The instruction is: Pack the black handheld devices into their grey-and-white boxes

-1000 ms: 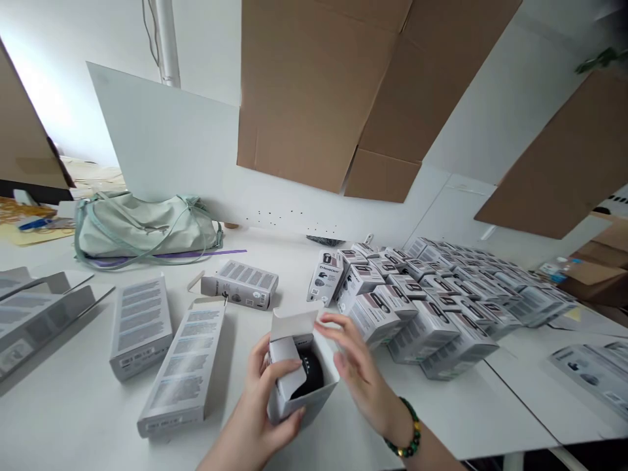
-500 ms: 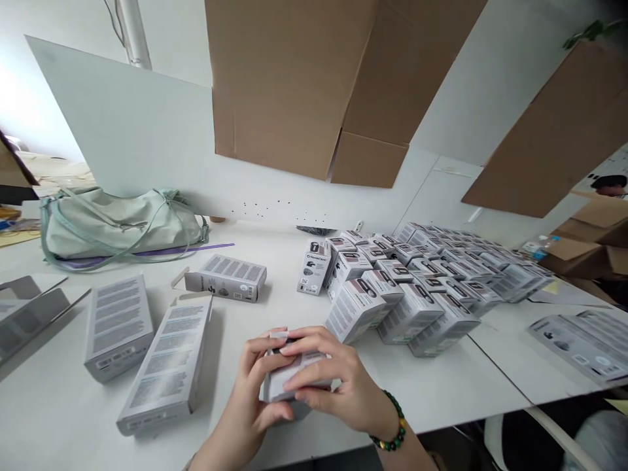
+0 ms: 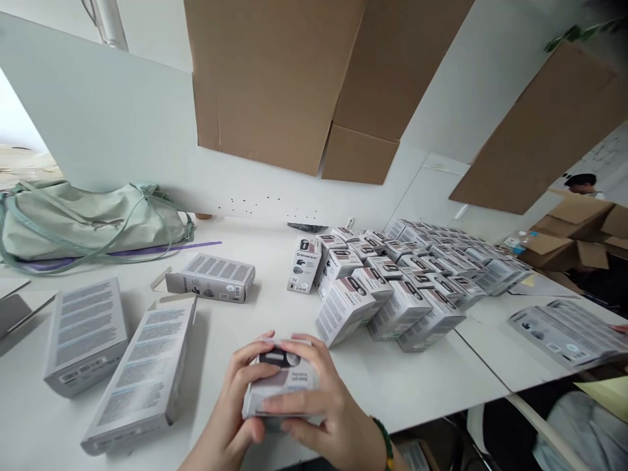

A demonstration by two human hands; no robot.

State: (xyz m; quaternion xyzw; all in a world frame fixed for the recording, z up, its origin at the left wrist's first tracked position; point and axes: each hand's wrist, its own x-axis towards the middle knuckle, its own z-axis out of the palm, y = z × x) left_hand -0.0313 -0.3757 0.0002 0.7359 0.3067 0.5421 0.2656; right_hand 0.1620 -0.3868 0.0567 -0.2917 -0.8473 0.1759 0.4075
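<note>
Near the front edge of the white table, a small grey printed box point(image 3: 294, 381) stands between both hands, its printed end facing up. My left hand point(image 3: 244, 392) grips its left side, with fingers on the top and the thumb at the near side. Around the right side curls my right hand point(image 3: 326, 399), its fingertips on the far and near edges of the top and a green beaded bracelet at the wrist. The box's lower part is largely hidden by the hands. Just beyond, a lone upright box point(image 3: 303, 265) stands beside rows of similar boxes point(image 3: 346, 307).
On the left lie several grey boxes point(image 3: 91, 333), some with open flaps. A pale green bag point(image 3: 88, 226) rests at the back left. Flattened boxes point(image 3: 557, 337) lie at the right, with another person's fingers beside them. Open cardboard cartons point(image 3: 572, 219) stand behind.
The view has shifted, so the table's items appear further left. My fingers have moved apart on the box, uncovering more of its printed top. Another person's fingers now show at the right edge.
</note>
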